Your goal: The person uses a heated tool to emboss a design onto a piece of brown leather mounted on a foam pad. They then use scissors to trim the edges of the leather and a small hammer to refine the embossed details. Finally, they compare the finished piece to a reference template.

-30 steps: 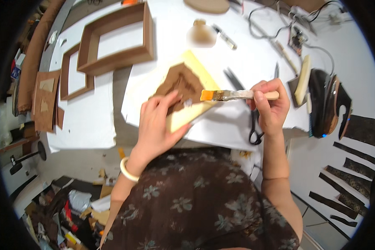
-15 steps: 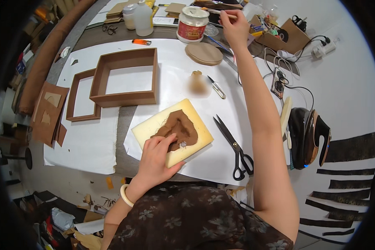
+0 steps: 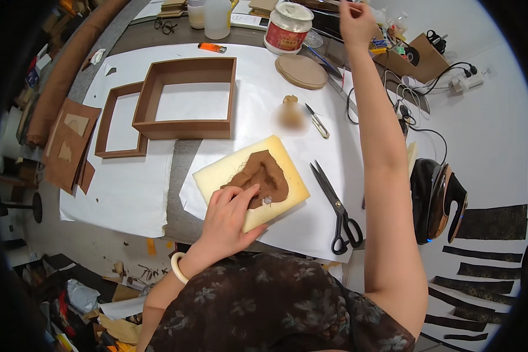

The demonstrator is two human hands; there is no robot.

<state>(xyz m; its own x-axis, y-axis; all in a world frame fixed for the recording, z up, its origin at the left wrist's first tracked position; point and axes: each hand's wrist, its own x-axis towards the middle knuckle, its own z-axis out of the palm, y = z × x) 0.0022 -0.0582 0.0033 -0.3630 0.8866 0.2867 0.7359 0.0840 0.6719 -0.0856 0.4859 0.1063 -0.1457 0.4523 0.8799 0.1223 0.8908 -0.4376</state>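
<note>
The brown fabric piece [image 3: 276, 176] is lying on a pale yellow foam block [image 3: 208, 175], which is resting at an angle on the white sheet [image 3: 255, 82] near the table's front edge.

Hands: the left hand [image 3: 226, 220] is reaching over the block's near side, its fingertips pressing on the fabric and its thumb standing apart along the block's edge; it is steadying rather than closing round anything. The right hand [image 3: 358, 26] is stretching to the far end of the table, beside the white-lidded jar [image 3: 287, 28]. Its fingers are curling inward, but the upper border is cutting off the view, so whether it is holding anything cannot be told.

Progress: in this inspector's judgement, cutting out is looking complete, since the piece is showing an angular outline and the black-handled scissors [image 3: 338, 205] are lying aside. Shaping is appearing only partly done: the middle is sinking into creases, while the surface is not lying smooth and the border is not looking neatened.

Condition: the fabric is looking matt and pliable, with ridges rising around a darker hollow. Fine threads are straying from its left edge. A small whitish patch is showing near the fingertips; its nature cannot be determined.
</note>
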